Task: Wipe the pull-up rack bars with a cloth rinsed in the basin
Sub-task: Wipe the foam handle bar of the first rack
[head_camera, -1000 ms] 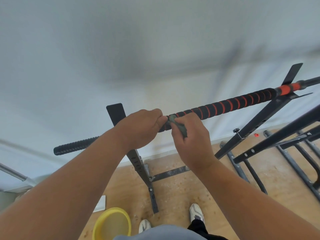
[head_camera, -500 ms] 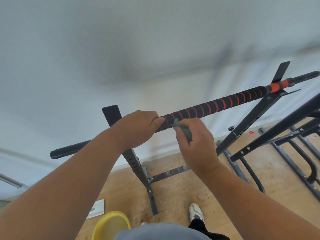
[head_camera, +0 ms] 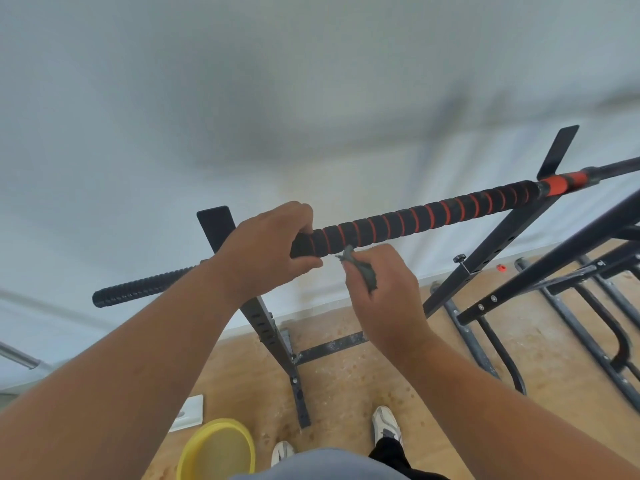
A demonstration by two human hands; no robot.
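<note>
Crumpled grey-green cloth (head_camera: 360, 270), soft and light, sits pinched in the right hand (head_camera: 384, 292) just at 5 o'clock under the stiff black-and-orange foam pull-up bar (head_camera: 415, 220), which the left hand (head_camera: 270, 251) grips firmly, so bunching it works.

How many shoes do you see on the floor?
2. One white shoe stands right of the rack post; the other shoe lies near the yellow basin, partly hidden by clothing.

A plain room used as a home gym: a black pull-up rack (head_camera: 485, 247) stands on a wooden floor (head_camera: 363, 382) against a white wall (head_camera: 242, 98).
</note>
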